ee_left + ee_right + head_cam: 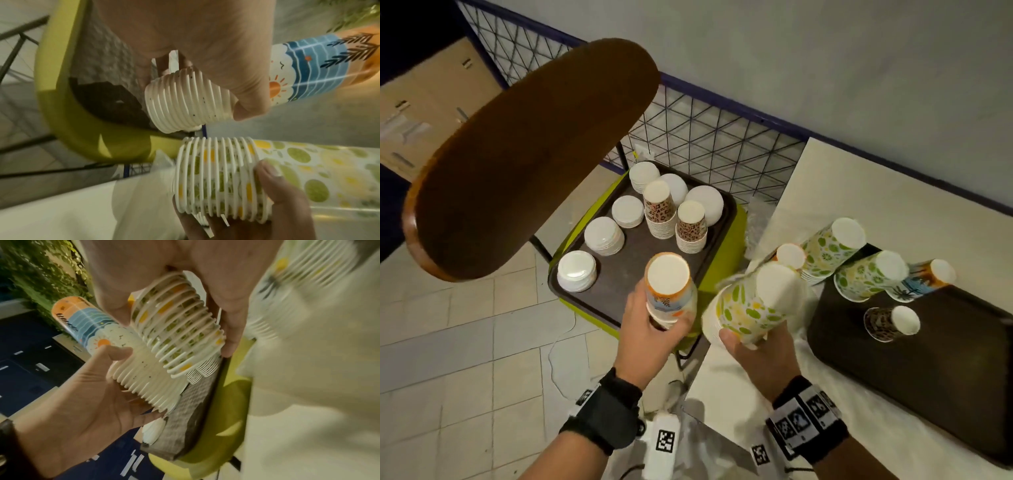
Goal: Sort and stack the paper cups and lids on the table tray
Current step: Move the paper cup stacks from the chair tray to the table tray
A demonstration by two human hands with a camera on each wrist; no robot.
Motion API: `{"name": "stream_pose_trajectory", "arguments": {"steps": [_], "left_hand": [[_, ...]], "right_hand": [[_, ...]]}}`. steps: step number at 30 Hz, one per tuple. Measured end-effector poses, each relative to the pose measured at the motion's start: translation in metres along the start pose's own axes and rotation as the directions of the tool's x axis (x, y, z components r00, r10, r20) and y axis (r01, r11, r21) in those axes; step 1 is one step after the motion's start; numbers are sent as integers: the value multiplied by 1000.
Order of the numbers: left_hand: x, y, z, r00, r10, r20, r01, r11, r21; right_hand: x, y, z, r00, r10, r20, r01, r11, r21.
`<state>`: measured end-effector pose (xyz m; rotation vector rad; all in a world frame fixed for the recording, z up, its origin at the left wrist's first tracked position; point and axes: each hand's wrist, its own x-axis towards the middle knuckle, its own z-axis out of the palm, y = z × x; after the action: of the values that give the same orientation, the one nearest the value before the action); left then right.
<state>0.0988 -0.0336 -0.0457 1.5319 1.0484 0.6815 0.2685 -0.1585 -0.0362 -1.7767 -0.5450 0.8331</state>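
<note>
My left hand (650, 329) grips an upside-down stack of sun-and-sea print cups (667, 294) over the near edge of the dark tray (626, 274) on the green chair. My right hand (750, 346) grips a tilted stack of green-leaf print cups (753, 305) just right of it. The tray carries several piles of white lids (604, 236) and two leopard-print cup stacks (659, 209). In the left wrist view the sun-print stack (185, 100) lies above the leaf-print stack (222, 177). The right wrist view has the leaf-print stack (179, 331) resting against the sun-print stack (144, 381).
A second dark tray (928, 359) lies on the white table (859, 192) at the right, with citrus-print stacks (828, 246), a palm-print stack (924, 277) and a leopard cup (890, 323). The wooden chair back (530, 154) looms at the left; a wire fence (705, 137) stands behind.
</note>
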Motion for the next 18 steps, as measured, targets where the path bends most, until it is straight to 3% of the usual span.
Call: {"name": "stream_pose_trajectory", "arguments": {"steps": [6, 11, 18], "left_hand": [[-20, 14, 80, 988, 11, 157, 2, 996, -88], [-26, 2, 127, 971, -9, 240, 40, 992, -123], [-33, -8, 140, 977, -33, 210, 53, 994, -92]], "right_hand": [[13, 23, -74, 984, -15, -179, 8, 999, -37], [38, 37, -92, 962, -153, -226, 129, 985, -118], [51, 50, -99, 989, 31, -147, -51, 990, -135]]}}
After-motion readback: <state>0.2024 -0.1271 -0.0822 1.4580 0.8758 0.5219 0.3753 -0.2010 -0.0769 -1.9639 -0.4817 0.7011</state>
